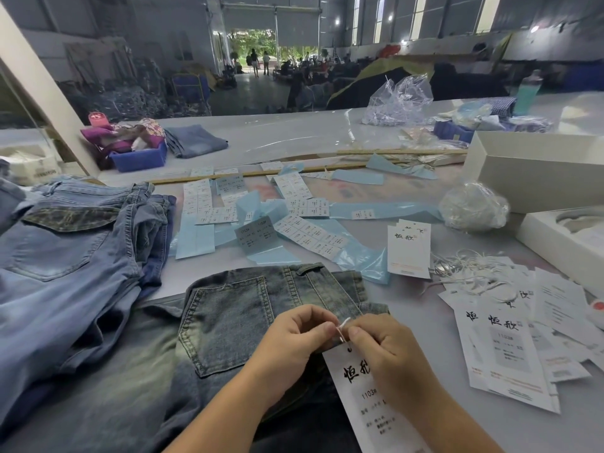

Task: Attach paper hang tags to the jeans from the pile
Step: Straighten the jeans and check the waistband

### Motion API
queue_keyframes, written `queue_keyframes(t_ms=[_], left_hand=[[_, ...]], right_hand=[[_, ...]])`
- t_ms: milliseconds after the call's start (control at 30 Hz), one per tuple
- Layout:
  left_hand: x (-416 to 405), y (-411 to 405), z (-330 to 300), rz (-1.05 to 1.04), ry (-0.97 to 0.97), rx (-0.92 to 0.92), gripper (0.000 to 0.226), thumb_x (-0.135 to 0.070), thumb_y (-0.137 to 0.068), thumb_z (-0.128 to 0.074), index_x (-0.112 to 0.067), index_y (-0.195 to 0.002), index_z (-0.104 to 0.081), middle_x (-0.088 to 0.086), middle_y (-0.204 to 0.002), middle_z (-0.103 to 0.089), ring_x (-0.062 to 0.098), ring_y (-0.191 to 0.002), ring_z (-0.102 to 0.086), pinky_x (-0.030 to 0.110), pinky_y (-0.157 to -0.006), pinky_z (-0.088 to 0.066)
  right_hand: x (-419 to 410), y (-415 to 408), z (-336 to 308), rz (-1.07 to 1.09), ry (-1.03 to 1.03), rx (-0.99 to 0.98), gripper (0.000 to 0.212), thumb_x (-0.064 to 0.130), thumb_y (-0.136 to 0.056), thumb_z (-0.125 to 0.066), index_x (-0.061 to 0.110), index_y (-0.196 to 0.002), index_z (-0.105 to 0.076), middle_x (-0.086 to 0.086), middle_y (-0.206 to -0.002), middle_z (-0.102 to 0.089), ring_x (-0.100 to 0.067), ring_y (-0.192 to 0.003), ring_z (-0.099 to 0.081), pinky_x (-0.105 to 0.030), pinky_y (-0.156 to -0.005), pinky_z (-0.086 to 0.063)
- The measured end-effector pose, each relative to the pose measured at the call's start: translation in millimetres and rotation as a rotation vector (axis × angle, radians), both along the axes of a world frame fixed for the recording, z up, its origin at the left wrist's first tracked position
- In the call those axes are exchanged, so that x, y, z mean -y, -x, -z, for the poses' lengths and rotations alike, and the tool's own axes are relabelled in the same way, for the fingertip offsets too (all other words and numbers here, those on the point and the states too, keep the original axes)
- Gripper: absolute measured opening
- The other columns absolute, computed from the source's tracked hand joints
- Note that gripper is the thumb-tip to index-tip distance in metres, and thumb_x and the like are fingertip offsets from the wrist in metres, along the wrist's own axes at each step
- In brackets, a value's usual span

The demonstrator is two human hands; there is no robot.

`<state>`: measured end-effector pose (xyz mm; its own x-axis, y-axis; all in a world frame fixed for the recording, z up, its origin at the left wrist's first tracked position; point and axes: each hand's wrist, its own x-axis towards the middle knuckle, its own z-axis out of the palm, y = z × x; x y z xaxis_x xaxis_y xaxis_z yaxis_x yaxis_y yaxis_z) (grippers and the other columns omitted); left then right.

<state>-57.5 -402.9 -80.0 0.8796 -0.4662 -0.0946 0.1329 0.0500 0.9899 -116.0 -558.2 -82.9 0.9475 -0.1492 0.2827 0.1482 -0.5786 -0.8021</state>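
A pair of dark, green-tinged washed denim jeans is laid flat on the pale grey table, back pocket uppermost, directly before the person. Over its waistband edge, a short loop of white string is pinched between the thumb and forefinger of the left hand and those of the right hand; both hands are curled closed around the string, fingertips nearly touching. A white rectangular paper hang tag printed with black brush characters hangs from the string and is partly covered by the right hand, its lower end reaching the bottom edge of the view. To the left, a pile of lighter blue jeans is heaped beside the worked pair. To the right, a loose spread of identical white hang tags is seen, with a tangle of white strings just beyond it. Further back, strips of white stickers on pale blue backing paper are scattered across the table, a small upright stack of tags lying beside them. An open white cardboard box stands at the far right, and a blue plastic bin at the far left.
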Motion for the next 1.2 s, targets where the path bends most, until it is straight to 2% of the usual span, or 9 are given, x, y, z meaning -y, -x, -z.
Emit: queue_keyframes(t_ms=[67,200,333,433,567,800,933,1067,1200], left_hand=[[-3.0,0.8,-0.3,0.033,0.016,0.015,0.02,0.004,-0.089,-0.064,-0.012,-0.081,-0.072,0.005,-0.079,-0.072,0.014,-0.077,-0.068,0.021,-0.073,-0.053],[-2.8,0.7,-3.3,0.054,-0.01,0.054,0.022,0.012,-0.087,-0.061,-0.009,-0.088,-0.069,0.004,-0.084,-0.071,0.013,-0.081,-0.068,0.021,-0.077,-0.053],[-1.1,-1.3,-5.5,0.041,-0.141,0.152,0.014,0.005,-0.085,-0.066,-0.008,-0.089,-0.069,0.01,-0.088,-0.075,0.019,-0.086,-0.07,0.033,-0.084,-0.057],[-3.4,-2.4,-6.3,0.014,-0.193,0.155,0.01,-0.005,-0.083,-0.073,-0.015,-0.083,-0.073,0.011,-0.084,-0.074,0.018,-0.078,-0.068,0.039,-0.081,-0.056],[-4.2,-1.7,-4.3,-0.024,-0.1,0.067,0.023,0.001,-0.083,-0.074,-0.019,-0.071,-0.072,0.006,-0.072,-0.07,0.014,-0.063,-0.063,0.026,-0.065,-0.053],[5.2,-6.5,-2.8,-0.346,0.278,-0.383,0.022,0.018,-0.082,-0.061,-0.004,-0.081,-0.06,0.013,-0.074,-0.064,0.02,-0.056,-0.06,0.029,-0.051,-0.058],[4.9,-6.7,-2.5,-0.241,0.214,-0.323,0.028,0.011,-0.083,-0.067,-0.003,-0.106,-0.061,0.012,-0.084,-0.065,0.018,-0.063,-0.066,0.03,-0.058,-0.058],[12.1,-3.9,-3.7,-0.246,0.183,-0.232,0.022,0.005,-0.084,-0.071,-0.007,-0.102,-0.065,0.008,-0.08,-0.067,0.017,-0.068,-0.067,0.033,-0.062,-0.057],[9.5,-9.3,-9.1,-0.332,0.275,-0.26,0.017,0.003,-0.086,-0.069,-0.006,-0.1,-0.064,0.009,-0.082,-0.068,0.02,-0.069,-0.068,0.035,-0.056,-0.058]], right_hand=[[3.9,-1.1,-0.5,-0.01,-0.049,-0.028,0.017,0.025,-0.09,-0.057,0.029,-0.081,-0.07,0.005,-0.073,-0.067,-0.01,-0.071,-0.061,-0.03,-0.071,-0.05],[5.8,-3.5,3.6,-0.067,0.018,-0.091,0.046,0.025,-0.087,-0.072,0.051,-0.122,-0.056,0.019,-0.086,-0.067,-0.003,-0.086,-0.062,-0.02,-0.08,-0.048],[3.2,-4.7,3.6,-0.068,0.095,-0.022,0.009,0.039,-0.084,-0.068,0.034,-0.09,-0.071,0.016,-0.081,-0.066,-0.004,-0.085,-0.059,-0.029,-0.077,-0.047],[5.2,-3.8,5.3,-0.05,0.144,-0.012,0.022,0.037,-0.088,-0.07,0.026,-0.069,-0.066,0.013,-0.067,-0.058,-0.006,-0.074,-0.052,-0.024,-0.068,-0.041],[5.6,-3.0,5.9,-0.089,0.154,0.022,0.033,0.03,-0.094,-0.063,0.03,-0.061,-0.058,0.01,-0.065,-0.055,-0.008,-0.073,-0.051,-0.029,-0.068,-0.042],[8.0,-0.6,12.1,0.052,0.015,0.142,0.033,0.024,-0.086,-0.059,0.012,-0.057,-0.051,0.007,-0.062,-0.051,-0.011,-0.067,-0.049,-0.022,-0.062,-0.036],[5.1,2.2,12.1,0.024,0.07,0.121,0.023,0.029,-0.087,-0.062,0.021,-0.065,-0.063,0.013,-0.076,-0.058,-0.01,-0.079,-0.055,-0.03,-0.072,-0.044],[5.6,3.6,9.8,-0.028,0.271,-0.001,0.022,0.043,-0.079,-0.071,0.029,-0.096,-0.07,0.018,-0.095,-0.057,-0.007,-0.093,-0.053,-0.035,-0.085,-0.046],[6.7,7.6,10.0,0.011,0.198,-0.034,0.034,0.032,-0.079,-0.077,0.033,-0.109,-0.061,0.023,-0.101,-0.055,-0.001,-0.1,-0.053,-0.033,-0.093,-0.047]])
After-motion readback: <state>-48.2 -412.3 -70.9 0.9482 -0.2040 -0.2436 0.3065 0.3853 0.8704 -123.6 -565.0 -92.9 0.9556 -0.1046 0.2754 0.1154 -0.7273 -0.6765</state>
